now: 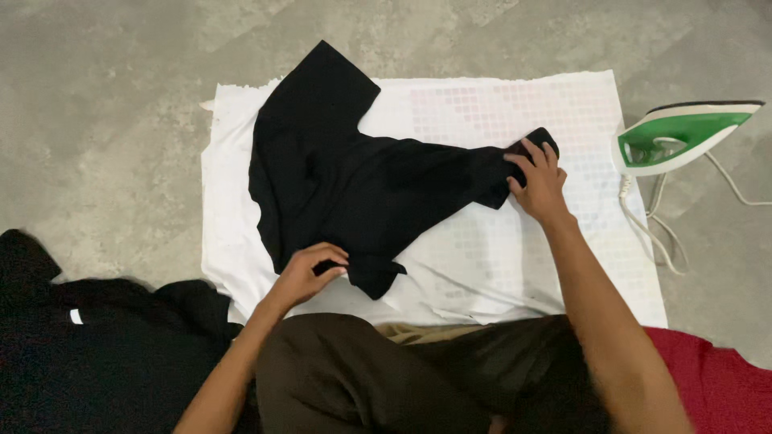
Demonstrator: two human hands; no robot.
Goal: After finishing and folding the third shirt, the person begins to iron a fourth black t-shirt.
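black garment (354, 177) was pinched at its lower edge by the left hand (310, 273) and gripped at one end by the right hand (539, 181), over a white cloth (482, 265).

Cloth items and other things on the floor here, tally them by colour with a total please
Black: 2, the black garment held by left hand and right hand, and the black pile
White: 1, white sheet
Red: 1, red cloth
Green and white: 1, iron
Total: 5
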